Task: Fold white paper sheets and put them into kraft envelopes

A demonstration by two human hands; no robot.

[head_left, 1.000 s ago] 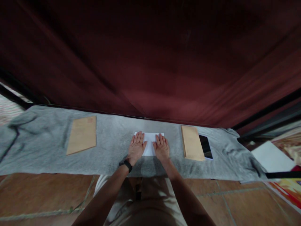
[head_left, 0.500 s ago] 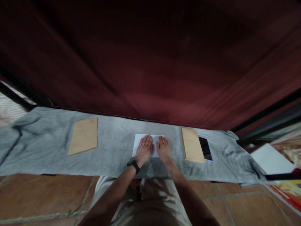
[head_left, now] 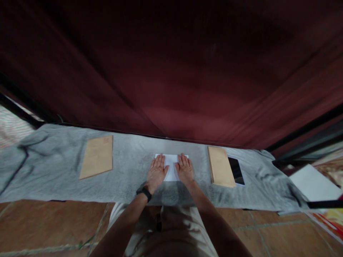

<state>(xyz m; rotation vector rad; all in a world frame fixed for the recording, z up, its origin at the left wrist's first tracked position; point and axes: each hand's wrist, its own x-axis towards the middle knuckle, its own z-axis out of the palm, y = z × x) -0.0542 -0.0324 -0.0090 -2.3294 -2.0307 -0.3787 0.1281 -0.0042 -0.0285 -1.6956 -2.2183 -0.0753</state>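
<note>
Curtain cloth (head_left: 171,71) of dark red fills the upper view, and below it a grey towel (head_left: 128,178) runs long from left to right over the tabletop. On the towel, well to the left, lies a brown envelope (head_left: 97,161). To the right lies a stack of brown envelopes (head_left: 220,166), and a dark phone (head_left: 236,170) lies just beside its right edge. Between the two lies a white paper (head_left: 170,165), its long axis seeming to run left to right, though the hands cover much of it.

Both hands lie flat on that paper, palms down, side by side, with a bare strip of white between them. The left hand (head_left: 155,173), with a black band (head_left: 144,193) at the wrist, covers the left part; the right hand (head_left: 184,170) covers the right part. Fingers (head_left: 158,161) of both are stretched out straight, pointing away from the body toward the curtain, pressing down and gripping nothing. The paper's far edge shows just beyond the fingertips, so neither hand is nearer.
</note>
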